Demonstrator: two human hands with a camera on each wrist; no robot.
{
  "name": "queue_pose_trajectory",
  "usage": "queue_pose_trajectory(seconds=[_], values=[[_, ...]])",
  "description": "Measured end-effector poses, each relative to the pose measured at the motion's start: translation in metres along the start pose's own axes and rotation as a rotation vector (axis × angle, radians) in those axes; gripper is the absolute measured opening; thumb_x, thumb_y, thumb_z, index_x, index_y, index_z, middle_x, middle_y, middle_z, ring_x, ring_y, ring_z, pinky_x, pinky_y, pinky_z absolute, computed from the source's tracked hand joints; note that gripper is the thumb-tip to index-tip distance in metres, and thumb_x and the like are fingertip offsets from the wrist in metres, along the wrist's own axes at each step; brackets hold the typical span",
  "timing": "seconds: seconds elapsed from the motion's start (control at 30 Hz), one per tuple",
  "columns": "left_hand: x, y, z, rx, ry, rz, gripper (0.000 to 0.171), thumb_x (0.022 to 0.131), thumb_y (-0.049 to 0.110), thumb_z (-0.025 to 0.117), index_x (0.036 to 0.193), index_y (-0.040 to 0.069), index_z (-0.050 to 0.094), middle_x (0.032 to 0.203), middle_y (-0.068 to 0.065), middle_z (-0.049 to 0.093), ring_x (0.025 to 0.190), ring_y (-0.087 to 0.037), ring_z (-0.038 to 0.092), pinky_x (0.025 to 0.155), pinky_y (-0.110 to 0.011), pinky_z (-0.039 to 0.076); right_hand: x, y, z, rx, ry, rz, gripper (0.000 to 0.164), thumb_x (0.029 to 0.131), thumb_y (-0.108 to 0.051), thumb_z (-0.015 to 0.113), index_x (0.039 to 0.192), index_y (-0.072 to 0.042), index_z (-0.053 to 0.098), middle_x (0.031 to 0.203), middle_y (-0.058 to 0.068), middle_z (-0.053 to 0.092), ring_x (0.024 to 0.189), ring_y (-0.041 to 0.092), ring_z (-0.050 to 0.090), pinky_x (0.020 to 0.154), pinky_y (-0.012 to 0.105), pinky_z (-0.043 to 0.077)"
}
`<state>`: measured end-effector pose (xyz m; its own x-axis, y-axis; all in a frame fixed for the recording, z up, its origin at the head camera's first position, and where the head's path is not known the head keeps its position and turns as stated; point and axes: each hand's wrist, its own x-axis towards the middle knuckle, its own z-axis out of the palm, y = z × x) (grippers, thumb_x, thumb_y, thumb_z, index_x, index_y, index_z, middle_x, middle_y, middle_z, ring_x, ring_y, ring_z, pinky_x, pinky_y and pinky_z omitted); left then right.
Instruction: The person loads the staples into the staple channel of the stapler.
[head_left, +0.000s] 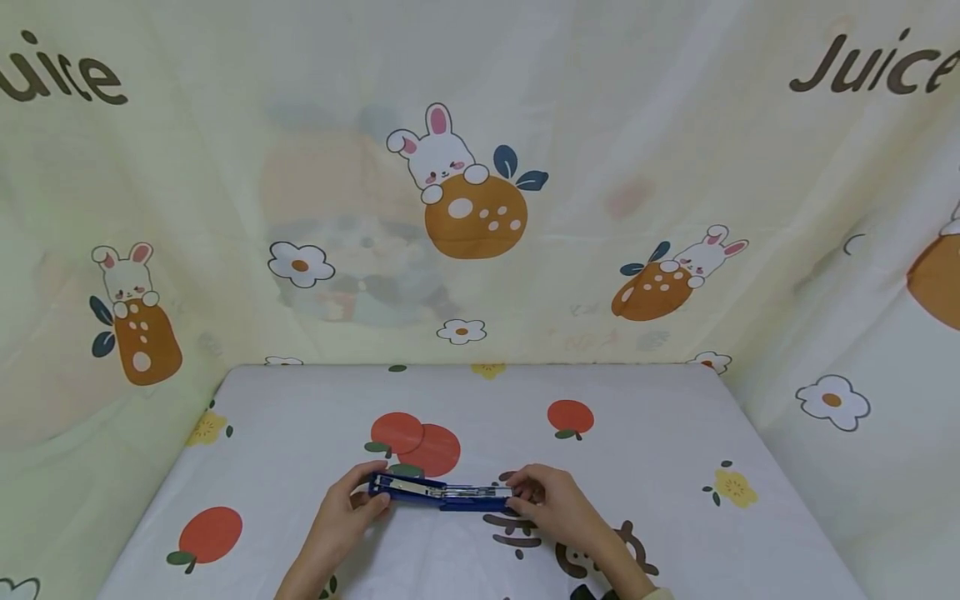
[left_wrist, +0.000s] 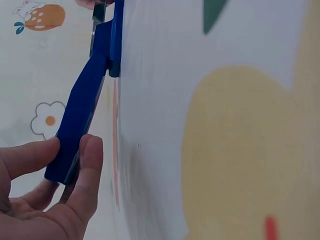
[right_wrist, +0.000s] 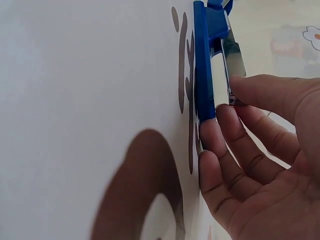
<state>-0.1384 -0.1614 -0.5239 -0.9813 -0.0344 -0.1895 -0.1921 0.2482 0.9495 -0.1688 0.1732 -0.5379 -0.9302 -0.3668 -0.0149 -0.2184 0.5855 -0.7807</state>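
Observation:
A blue stapler (head_left: 441, 492) lies opened out flat over the table, its cover swung back to the left and its metal staple magazine exposed on the right. My left hand (head_left: 341, 510) pinches the end of the cover, thumb on one side and fingers on the other, as the left wrist view also shows on the blue cover (left_wrist: 82, 107). At the other end my right hand (head_left: 553, 504) holds the magazine tip; in the right wrist view the thumb and fingers pinch the metal magazine (right_wrist: 233, 62) above the blue base (right_wrist: 203, 65).
A white tablecloth (head_left: 300, 425) printed with fruit and flowers covers the table. Pale curtains (head_left: 480, 50) with rabbit prints hang behind it and at both sides. A small dark item (head_left: 588, 592) shows at the bottom edge, its kind unclear.

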Motion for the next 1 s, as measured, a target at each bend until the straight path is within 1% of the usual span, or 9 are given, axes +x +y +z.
queue_pose_trajectory(seconds=[0.33, 0.47, 0.67, 0.9, 1.0], values=[[0.0023, 0.0002, 0.0, -0.041, -0.016, -0.034, 0.054, 0.098, -0.008, 0.066, 0.149, 0.0, 0.054, 0.144, -0.03, 0.058, 0.103, -0.025, 0.075, 0.08, -0.028, 0.065, -0.0005, 0.0001, -0.0017, -0.002, -0.005, 0.002, 0.015, 0.096, -0.018, 0.079, 0.11, -0.013, 0.075, 0.092, -0.006, 0.069, 0.078, 0.005, 0.058, 0.066, 0.018, 0.051], [0.0021, 0.0, -0.0004, -0.059, -0.015, -0.039, 0.055, 0.098, -0.009, 0.066, 0.151, -0.003, 0.051, 0.144, -0.031, 0.057, 0.099, -0.025, 0.076, 0.079, -0.027, 0.065, -0.0001, 0.0013, -0.0016, 0.008, -0.006, -0.004, 0.015, 0.096, -0.018, 0.079, 0.109, -0.013, 0.075, 0.091, -0.005, 0.069, 0.078, 0.005, 0.058, 0.066, 0.018, 0.051], [0.0026, 0.0003, -0.0008, -0.109, -0.015, -0.028, 0.052, 0.098, -0.012, 0.063, 0.148, -0.004, 0.052, 0.14, -0.031, 0.06, 0.089, -0.026, 0.076, 0.076, -0.031, 0.065, 0.001, 0.0011, -0.0018, 0.016, -0.004, -0.002, 0.015, 0.095, -0.019, 0.08, 0.108, -0.012, 0.076, 0.092, -0.003, 0.07, 0.079, 0.006, 0.058, 0.066, 0.018, 0.05], [0.003, -0.0012, -0.0017, -0.117, -0.028, -0.043, 0.047, 0.099, -0.008, 0.064, 0.145, -0.003, 0.056, 0.137, -0.028, 0.062, 0.089, -0.026, 0.076, 0.077, -0.029, 0.065, 0.0009, 0.0019, -0.0014, 0.017, -0.012, 0.003, 0.015, 0.094, -0.019, 0.081, 0.107, -0.012, 0.075, 0.092, -0.002, 0.07, 0.079, 0.006, 0.058, 0.066, 0.018, 0.051], [0.0029, -0.001, -0.0027, -0.124, -0.04, -0.038, 0.046, 0.099, -0.007, 0.065, 0.144, -0.003, 0.055, 0.138, -0.028, 0.062, 0.088, -0.026, 0.076, 0.077, -0.028, 0.064, 0.0011, 0.002, -0.0014, 0.016, -0.013, -0.001, 0.015, 0.095, -0.018, 0.081, 0.107, -0.012, 0.075, 0.092, -0.002, 0.07, 0.079, 0.005, 0.058, 0.066, 0.019, 0.051]])
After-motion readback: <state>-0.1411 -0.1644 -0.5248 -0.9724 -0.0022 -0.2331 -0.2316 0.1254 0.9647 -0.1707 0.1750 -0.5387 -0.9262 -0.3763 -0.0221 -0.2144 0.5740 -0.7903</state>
